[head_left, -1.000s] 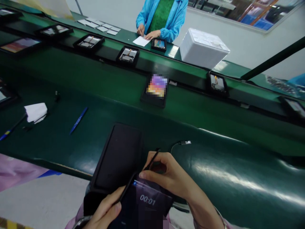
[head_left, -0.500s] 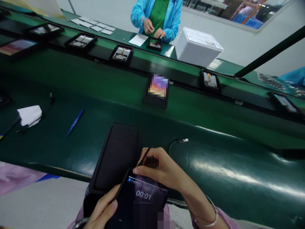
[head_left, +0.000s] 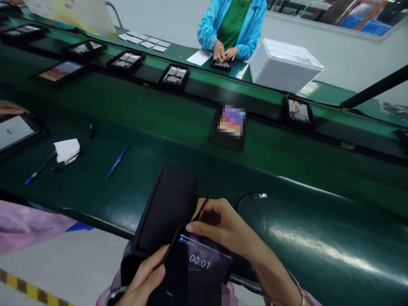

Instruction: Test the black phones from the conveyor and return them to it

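Note:
A dark tablet (head_left: 191,276) with "00:01" on its lit screen is tilted near the bottom centre. My left hand (head_left: 148,274) grips its left edge, thumb on the front. At the tablet's top edge, my right hand (head_left: 219,225) pinches a thin black cable plug (head_left: 201,208) between thumb and fingers; whether the plug sits in the tablet is too small to tell. Behind the tablet lies a black padded tray (head_left: 168,204) on the green bench. A USB plug (head_left: 258,196) on a thin cable rests to the right of my right hand.
A blue pen (head_left: 117,161), white paper scrap (head_left: 67,150) and blue-tipped tool (head_left: 36,172) lie left. A tray with a colourful screen (head_left: 232,121) stands ahead. Opened devices (head_left: 175,75) line the far belt. A person in blue (head_left: 232,25) works opposite, near a white box (head_left: 285,63).
The view has shifted left, so things appear further right. A neighbour's hand and a tablet have come into view at the left. The person opposite has lowered a hand onto a device.

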The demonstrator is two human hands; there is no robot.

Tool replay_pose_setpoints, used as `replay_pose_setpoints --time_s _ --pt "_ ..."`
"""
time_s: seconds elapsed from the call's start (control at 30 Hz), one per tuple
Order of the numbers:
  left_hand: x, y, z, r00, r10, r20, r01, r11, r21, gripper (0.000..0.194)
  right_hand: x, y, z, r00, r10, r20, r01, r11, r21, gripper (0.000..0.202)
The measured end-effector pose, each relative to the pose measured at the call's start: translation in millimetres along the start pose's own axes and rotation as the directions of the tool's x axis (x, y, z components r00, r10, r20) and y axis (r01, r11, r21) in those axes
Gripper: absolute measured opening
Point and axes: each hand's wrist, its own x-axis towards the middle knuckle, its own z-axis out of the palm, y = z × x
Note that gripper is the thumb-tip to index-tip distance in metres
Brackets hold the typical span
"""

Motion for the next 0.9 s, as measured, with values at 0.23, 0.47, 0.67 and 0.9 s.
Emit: replay_pose_setpoints --time_s 0.23,0.47,0.67,0.9 --pt "8.5 -15.6 -6.2 0.998 0.054 0.042 -0.053 0.999 -0.011 0.055 2.5 2.4 0.6 1.000 -0.011 0.004 0.011 1.000 0.011 0.032" --pt "7.3 -13.6 -9.9 0.998 -0.010 0.060 0.009 1.000 0.016 0.063 3.9 0.4 1.1 1.000 -0.007 0.005 0.007 1.000 0.010 0.035" --pt "6.8 -11.3 -5.1 1.000 0.013 -0.005 -0.013 1.000 0.003 0.061 4.9 0.6 1.3 1.000 0.004 0.004 -0.004 1.000 0.010 0.036" --pt "9.1 -18.6 -5.4 0.998 0.065 0.023 -0.064 0.998 -0.021 0.055 3.8 0.8 2.0 1.000 0.010 0.006 -0.010 1.000 0.007 0.034"
